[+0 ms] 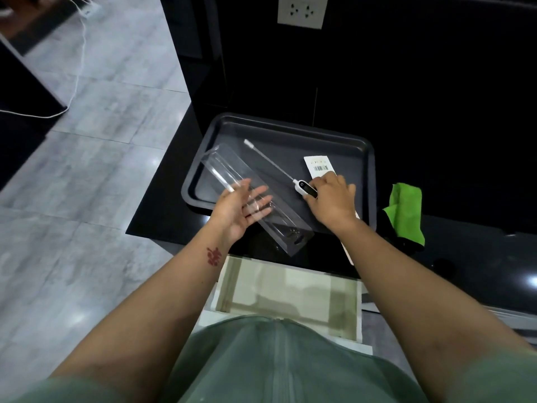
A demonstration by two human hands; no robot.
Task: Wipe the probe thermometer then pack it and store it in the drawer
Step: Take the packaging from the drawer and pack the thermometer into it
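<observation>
With right hand (331, 199) curled round the black-and-white head of the probe thermometer (302, 188), white-tipped stem slanting up-left over the dark tray (334, 144); resting or lifted, cannot tell. With left hand (241, 207) palm up, fingers spread, beneath the clear plastic case (226, 167) just left of the stem. Beside the right hand, a barcoded card (318, 164). Right of the tray, on the black counter (162, 205), a green cloth (405, 207). Nearer, an open drawer (290, 292).

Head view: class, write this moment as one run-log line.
right hand grips thermometer | left hand open at clear case | drawer open
</observation>
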